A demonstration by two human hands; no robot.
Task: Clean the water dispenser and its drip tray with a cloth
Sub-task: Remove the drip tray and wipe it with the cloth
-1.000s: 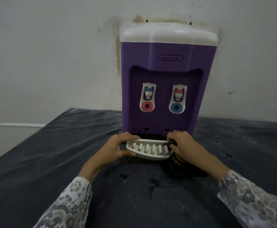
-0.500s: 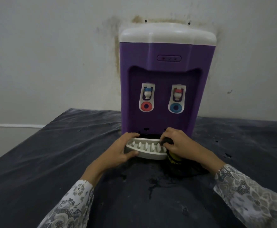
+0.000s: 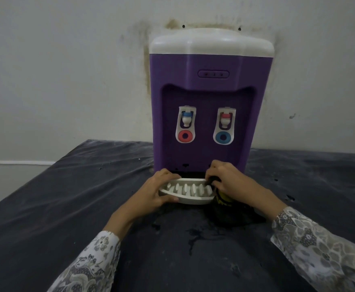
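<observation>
A purple water dispenser (image 3: pixel 210 98) with a white top and two taps stands against the wall. At its foot sits the white slotted drip tray (image 3: pixel 190 193), its back edge at the dark slot in the dispenser's base. My left hand (image 3: pixel 151 191) grips the tray's left end, thumb under the front rim. My right hand (image 3: pixel 233 182) holds a dark cloth with yellow marks (image 3: pixel 225 202) bunched against the tray's right end; the cloth spills onto the table below the wrist.
The dispenser stands on a table under a dark, dusty sheet (image 3: pixel 67 207). Wet dark patches (image 3: pixel 193 232) lie in front of the tray. The stained wall (image 3: pixel 67 70) is close behind. The table's left edge runs diagonally at the left.
Both hands and the tray have moved back toward the dispenser, so the tray now sits at the slot in its base. The cloth stays in my right hand.
</observation>
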